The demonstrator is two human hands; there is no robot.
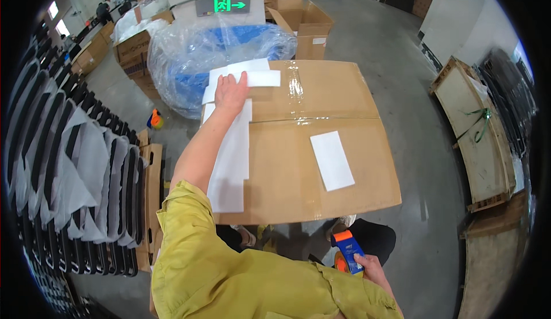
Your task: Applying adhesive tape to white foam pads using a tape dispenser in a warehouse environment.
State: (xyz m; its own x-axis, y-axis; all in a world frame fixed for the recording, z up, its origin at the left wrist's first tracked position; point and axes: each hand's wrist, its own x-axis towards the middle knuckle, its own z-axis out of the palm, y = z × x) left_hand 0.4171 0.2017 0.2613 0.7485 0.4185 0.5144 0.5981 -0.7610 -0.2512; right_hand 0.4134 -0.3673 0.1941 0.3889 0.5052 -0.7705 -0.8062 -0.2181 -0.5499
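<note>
Where the box ends: open concrete floor [402,60] is lying right and beyond
Left hand [231,93]: fingers pressing flat on white sheets [244,75] at cardboard box [321,164] far-left edge
Sheets' long axis: running crosswise
Right hand [372,267]: gripping tape dispenser [348,250], pointing away

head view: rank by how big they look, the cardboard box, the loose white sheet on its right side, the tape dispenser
1. cardboard box, by far the largest.
2. white sheet lying on the box.
3. tape dispenser in the right hand; it looks smallest though it sits nearer the camera, and the hand hides part of it.
</note>
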